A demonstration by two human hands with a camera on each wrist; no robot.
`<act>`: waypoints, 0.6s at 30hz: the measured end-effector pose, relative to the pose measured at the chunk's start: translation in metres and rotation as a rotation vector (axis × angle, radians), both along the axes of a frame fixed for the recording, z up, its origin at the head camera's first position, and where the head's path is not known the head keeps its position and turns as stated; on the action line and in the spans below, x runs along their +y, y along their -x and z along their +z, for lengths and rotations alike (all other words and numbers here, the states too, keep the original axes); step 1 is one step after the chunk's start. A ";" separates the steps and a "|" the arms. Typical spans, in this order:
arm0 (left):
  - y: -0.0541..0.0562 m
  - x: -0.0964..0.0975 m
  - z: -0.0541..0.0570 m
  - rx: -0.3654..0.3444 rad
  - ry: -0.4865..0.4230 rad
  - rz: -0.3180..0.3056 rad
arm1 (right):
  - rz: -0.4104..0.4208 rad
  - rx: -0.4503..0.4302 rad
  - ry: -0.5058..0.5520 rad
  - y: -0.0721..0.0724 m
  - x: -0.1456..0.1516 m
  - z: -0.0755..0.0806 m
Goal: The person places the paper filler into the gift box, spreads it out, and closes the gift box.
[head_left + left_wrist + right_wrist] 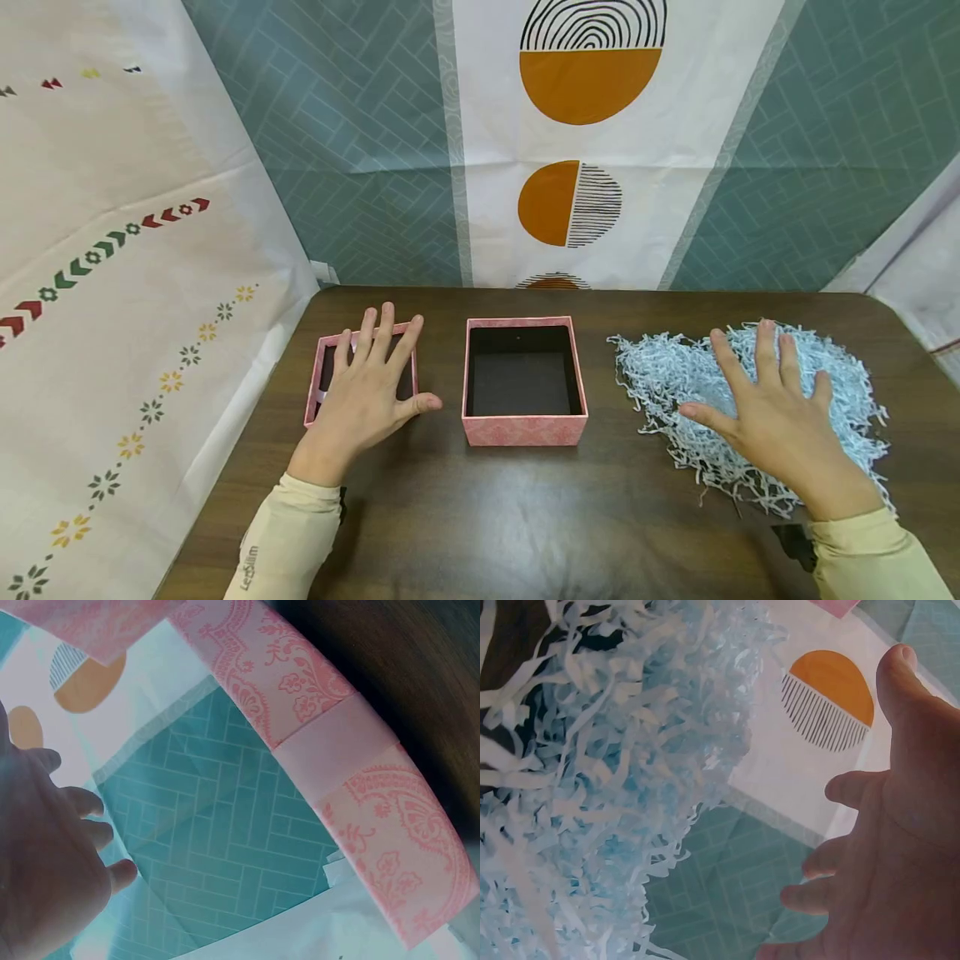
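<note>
My left hand (pixel 365 398), fingers spread, hovers over a pink box lid (pixel 312 392) with a dark inside. Floral print and a plain pale band show on the lid's side (pixel 330 750) in the left wrist view. Over a heap of pale blue shredded paper (pixel 660 375) is my right hand (pixel 780 417), its fingers likewise spread. In the right wrist view that hand (pixel 885 840) stands apart from the paper strips (pixel 630 750). Between the hands sits a square pink box (pixel 525 430), its black inside facing up. Neither hand holds anything.
The dark brown wooden table (pixel 480 508) carries all of these things. A patterned teal and white curtain (pixel 360 167) hangs along its far edge. White cloth (pixel 135 275) with printed motifs hangs at the left side, and more white cloth at the right.
</note>
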State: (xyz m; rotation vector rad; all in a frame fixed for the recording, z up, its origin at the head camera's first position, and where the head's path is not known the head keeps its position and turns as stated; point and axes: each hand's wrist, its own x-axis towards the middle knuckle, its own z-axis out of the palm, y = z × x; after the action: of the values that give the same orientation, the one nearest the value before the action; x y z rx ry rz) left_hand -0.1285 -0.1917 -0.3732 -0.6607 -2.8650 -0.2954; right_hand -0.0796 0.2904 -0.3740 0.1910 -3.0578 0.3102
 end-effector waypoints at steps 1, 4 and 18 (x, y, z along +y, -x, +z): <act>0.000 0.000 0.000 -0.001 -0.001 0.000 | 0.001 0.000 0.001 0.000 0.000 0.000; 0.001 0.001 0.001 0.002 -0.006 -0.002 | 0.004 0.010 0.002 0.001 0.000 0.001; -0.008 0.038 -0.007 -0.116 -0.298 -0.139 | 0.021 0.043 0.028 -0.003 -0.007 0.003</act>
State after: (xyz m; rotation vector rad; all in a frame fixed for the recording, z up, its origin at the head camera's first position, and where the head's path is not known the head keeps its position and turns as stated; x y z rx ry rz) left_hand -0.1201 -0.1540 -0.3800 -0.8053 -2.7985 -0.7876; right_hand -0.0770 0.2832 -0.3709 0.2255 -3.0088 0.3459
